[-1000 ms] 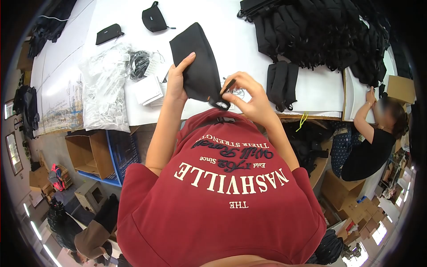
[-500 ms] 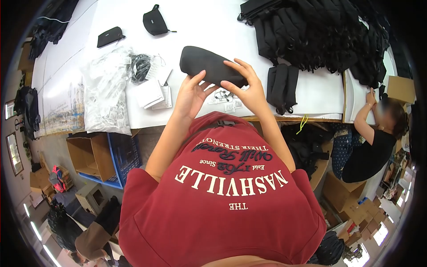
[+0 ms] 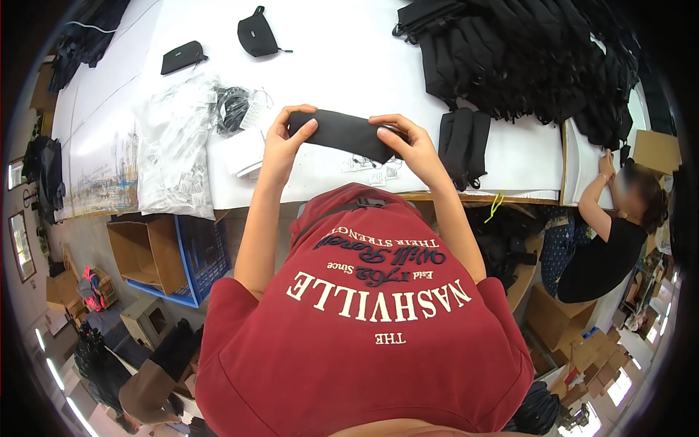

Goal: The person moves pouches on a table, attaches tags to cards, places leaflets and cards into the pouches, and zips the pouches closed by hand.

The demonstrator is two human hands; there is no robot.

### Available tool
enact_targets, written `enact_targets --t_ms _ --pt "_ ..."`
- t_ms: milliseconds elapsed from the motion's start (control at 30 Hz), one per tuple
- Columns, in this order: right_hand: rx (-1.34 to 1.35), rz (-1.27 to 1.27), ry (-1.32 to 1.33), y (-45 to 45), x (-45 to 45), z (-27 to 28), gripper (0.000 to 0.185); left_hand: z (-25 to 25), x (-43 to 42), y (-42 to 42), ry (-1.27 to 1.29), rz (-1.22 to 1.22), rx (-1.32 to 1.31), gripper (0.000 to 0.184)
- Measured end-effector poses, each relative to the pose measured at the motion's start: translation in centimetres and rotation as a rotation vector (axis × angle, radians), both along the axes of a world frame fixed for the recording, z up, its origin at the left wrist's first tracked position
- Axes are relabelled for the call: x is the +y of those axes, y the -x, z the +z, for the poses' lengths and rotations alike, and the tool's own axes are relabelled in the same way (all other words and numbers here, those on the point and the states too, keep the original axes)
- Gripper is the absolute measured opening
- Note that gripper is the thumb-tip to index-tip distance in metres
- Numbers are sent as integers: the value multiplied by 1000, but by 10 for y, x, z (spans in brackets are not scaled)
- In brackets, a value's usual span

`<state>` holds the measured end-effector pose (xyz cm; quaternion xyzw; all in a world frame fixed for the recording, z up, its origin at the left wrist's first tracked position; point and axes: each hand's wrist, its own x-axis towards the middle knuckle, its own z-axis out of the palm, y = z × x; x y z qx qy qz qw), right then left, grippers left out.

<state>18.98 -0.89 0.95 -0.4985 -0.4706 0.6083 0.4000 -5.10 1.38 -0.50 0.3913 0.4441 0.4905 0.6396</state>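
Observation:
A black fabric pouch (image 3: 341, 134) is held up over the near part of the white table, stretched between my two hands. My left hand (image 3: 282, 140) grips its left end, thumb in front and fingers behind. At its right end, my right hand (image 3: 416, 146) pinches the corner the same way. Below and behind the pouch lie small white tags with black cords (image 3: 375, 173), partly covered by it. White cards (image 3: 246, 153) lie near my left hand, and a bundle of black cords (image 3: 233, 109) is just beyond them.
Two finished-looking black pouches (image 3: 258, 33) lie at the far left. A clear bag of tags (image 3: 175, 153) sits on the table's left. A large pile of black pouches (image 3: 502, 58) fills the right, with two flat ones (image 3: 464, 146) nearer. A co-worker (image 3: 608, 240) is at the right.
My left hand has moved from the pouch's underside up to its left end. The pouch has come lower and nearer, turned to a narrower side. My right hand keeps hold of the right end.

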Motion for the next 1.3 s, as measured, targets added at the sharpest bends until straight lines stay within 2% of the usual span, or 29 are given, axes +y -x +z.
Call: enact_targets --t_ms 67,167,200,333,433,533,633,733,867,967,1100,1167,1233,1267,1300 --pt "-116 -52 -202 6 -4 -2 22 -6 -2 -2 40 38 32 26" --pt "-101 -16 -98 -3 -2 -10 17 -15 -4 -9 50 77 83 22" --pt "-84 -50 -139 -3 -2 -12 17 -13 -5 -12 44 89 101 20" --pt "-387 -53 -177 -14 -1 1 18 -5 -8 -21 72 86 138 18" --pt "-430 -16 -252 -16 -1 -8 19 -6 -5 -21 88 85 161 18" --pt "-369 83 -185 -21 -1 -6 25 -5 -7 -17 130 83 135 18" --pt "-380 24 -233 -12 -7 3 34 -4 -9 -16 168 91 85 18" --pt "-260 89 -115 -13 -8 -7 42 1 -12 -19 170 82 72 18" --pt "-223 250 11 -25 -4 1 38 2 -15 -14 192 -18 165 18" --pt "-312 282 57 -29 -3 9 34 -1 -14 -10 225 -62 190 20" --pt "-184 229 131 -49 -7 -14 33 6 -13 -8 257 -181 77 28" --pt "-154 192 159 -67 -12 -22 33 5 -16 -11 204 -156 107 33" --pt "-128 -33 182 -95 -22 -25 31 -1 -15 -12 151 -91 173 35" --pt "-231 -187 197 -114 -28 -27 33 -9 -14 -6 126 -35 226 35" --pt "-212 -396 205 -128 -34 -25 38 -18 -12 4 101 23 278 36"
